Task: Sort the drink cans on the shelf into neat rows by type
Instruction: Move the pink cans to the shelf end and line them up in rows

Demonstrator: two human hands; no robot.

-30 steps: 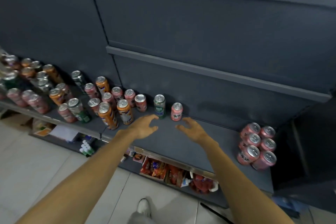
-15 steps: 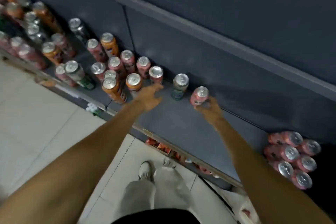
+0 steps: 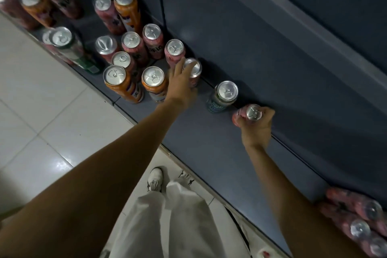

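Note:
On the dark grey shelf (image 3: 209, 148) stands a mixed cluster of pink and orange cans at the upper left. My left hand (image 3: 181, 86) wraps its fingers around a pink can (image 3: 193, 69) at the right edge of that cluster. My right hand (image 3: 256, 128) is closed around another pink can (image 3: 250, 113), which leans to the left. Between the two hands a blue-green can (image 3: 223, 97) stands upright and alone. Two orange cans (image 3: 121, 82) (image 3: 154, 82) stand at the front, just left of my left hand. A group of pink cans (image 3: 356, 218) sits at the far right.
A green can (image 3: 71, 48) stands near the shelf's front edge at the left. The shelf's back panel (image 3: 272, 37) rises right behind the cans. White floor tiles (image 3: 41, 121) lie below, with my legs and shoes (image 3: 156, 180) close to the shelf front.
The view has swung downward and closer. My left hand went from hovering to wrapping a pink can. My right hand's grip on the lone pink can has tightened and the can now tilts.

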